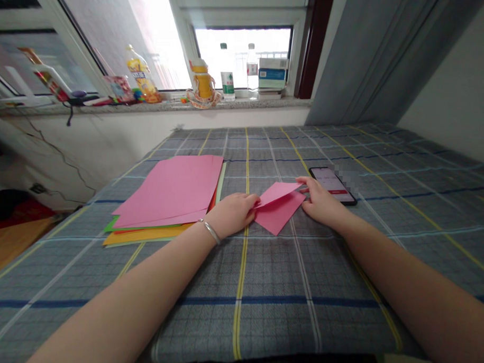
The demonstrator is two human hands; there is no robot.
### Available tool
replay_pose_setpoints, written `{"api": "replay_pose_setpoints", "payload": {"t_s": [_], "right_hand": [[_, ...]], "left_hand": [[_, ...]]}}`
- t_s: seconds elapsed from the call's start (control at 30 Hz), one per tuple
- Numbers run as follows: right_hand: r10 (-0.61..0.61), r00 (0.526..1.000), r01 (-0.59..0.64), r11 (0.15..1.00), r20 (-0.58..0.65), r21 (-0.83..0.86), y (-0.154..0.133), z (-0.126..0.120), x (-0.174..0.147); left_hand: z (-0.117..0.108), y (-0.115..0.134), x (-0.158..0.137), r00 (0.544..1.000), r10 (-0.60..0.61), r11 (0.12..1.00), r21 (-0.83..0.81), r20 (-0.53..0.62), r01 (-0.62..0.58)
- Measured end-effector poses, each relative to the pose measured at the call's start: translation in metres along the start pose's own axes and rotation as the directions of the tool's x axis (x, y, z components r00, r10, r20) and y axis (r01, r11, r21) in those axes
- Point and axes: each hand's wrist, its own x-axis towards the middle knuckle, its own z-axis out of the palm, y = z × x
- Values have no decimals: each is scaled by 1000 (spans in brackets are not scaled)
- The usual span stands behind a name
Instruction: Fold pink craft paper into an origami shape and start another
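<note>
A small pink sheet of paper (278,214), folded into two flaps, lies in front of me on the checked cloth. Its upper flap is lifted, leaving a gap above the lower one. My left hand (235,213), with a silver bangle at the wrist, pinches the paper's left corner. At the right corner, the fingers of my right hand (318,200) grip the paper's edges, thumb below and fingertips above. Just left of my left hand sits a stack of coloured paper (172,187), pink on top, with green, orange and yellow edges showing beneath.
A phone (333,184) with its screen lit lies just beyond my right hand. Past the cloth's far edge, a windowsill (169,104) holds a yellow drink bottle (142,75), a yellow cup (203,82), clear bottles and boxes (271,74). A grey curtain (373,59) hangs at right.
</note>
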Motion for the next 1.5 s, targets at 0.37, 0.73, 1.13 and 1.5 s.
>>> {"api": "replay_pose_setpoints", "payload": {"t_s": [0.37,0.73,1.13,1.5], "right_hand": [[30,995,-33,999,-92,-28,7,6,-2],[-242,929,325,896,280,-304,-24,-9,-9],[-514,774,597,787,371,-156,-41,-14,-14],[-505,756,561,828,416,-16,-42,-14,-17]], "left_hand": [[1,-6,2,974,-226,971,-79,-5,225],[2,-13,5,928,-363,927,-68,86,369],[4,-12,6,959,-262,908,-310,104,282],[13,-10,7,966,-252,895,-366,51,253]]}}
